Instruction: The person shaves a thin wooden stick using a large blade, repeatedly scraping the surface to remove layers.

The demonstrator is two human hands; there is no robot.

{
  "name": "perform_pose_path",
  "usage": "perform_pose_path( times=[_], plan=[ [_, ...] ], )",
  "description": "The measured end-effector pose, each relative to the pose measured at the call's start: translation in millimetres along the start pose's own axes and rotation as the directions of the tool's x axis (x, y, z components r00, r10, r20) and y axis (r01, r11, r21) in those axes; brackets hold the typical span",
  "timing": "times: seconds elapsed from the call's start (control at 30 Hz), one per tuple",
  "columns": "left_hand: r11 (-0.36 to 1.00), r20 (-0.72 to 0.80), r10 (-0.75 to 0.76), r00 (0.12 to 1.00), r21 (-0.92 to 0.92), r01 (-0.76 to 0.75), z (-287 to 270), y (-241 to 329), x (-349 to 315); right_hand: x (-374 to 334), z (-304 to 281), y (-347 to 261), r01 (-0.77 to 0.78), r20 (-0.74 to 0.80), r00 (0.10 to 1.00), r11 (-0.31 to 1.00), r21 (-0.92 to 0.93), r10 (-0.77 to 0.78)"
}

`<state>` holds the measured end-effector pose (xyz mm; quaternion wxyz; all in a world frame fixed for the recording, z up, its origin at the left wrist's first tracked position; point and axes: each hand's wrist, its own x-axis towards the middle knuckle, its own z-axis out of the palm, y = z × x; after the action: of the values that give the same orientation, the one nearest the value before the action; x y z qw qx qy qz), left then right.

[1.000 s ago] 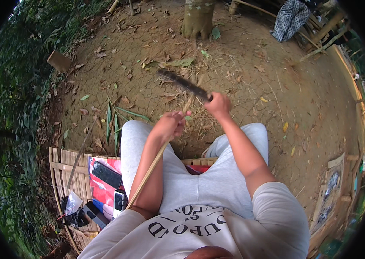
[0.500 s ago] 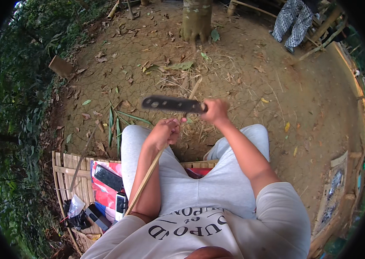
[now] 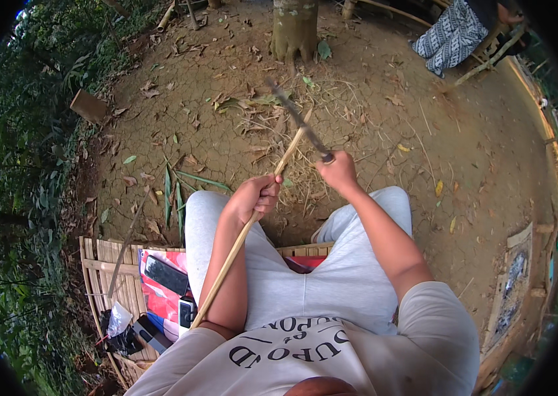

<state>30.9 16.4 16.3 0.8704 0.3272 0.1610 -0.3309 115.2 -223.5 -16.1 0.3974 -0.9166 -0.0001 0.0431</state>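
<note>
Head view: left hand (image 3: 256, 198) grips the stick (image 3: 229, 261); right of it, the right hand (image 3: 338, 173) grips a knife (image 3: 294, 113) across its far end; paring looks part done, amount left unclear.

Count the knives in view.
1: the dark knife in the right hand, overlapping in view the far end of the pale strip that the left hand grips. Others could be hidden.

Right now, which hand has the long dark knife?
The right hand. It grips the knife, while the left hand holds the pale, thin strip instead.
</note>
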Motion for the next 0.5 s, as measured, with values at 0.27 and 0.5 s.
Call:
perform_pose_path(
  times=[0.27, 0.5],
  plan=[
    [0.995, -0.096, 0.047, 0.994, 0.097, -0.038, -1.8, -12.8, -2.3, -19.2, 30.2, -22.3, 0.360, 0.084, 0.933, 0.914, -0.187, -0.351],
    [0.998, -0.143, 0.063, 0.988, 0.034, -0.059, -2.7, -13.6, 10.8, 3.9, 49.1, -2.4, 0.445, -0.037, 0.889, 0.879, -0.170, -0.457]
  ],
)
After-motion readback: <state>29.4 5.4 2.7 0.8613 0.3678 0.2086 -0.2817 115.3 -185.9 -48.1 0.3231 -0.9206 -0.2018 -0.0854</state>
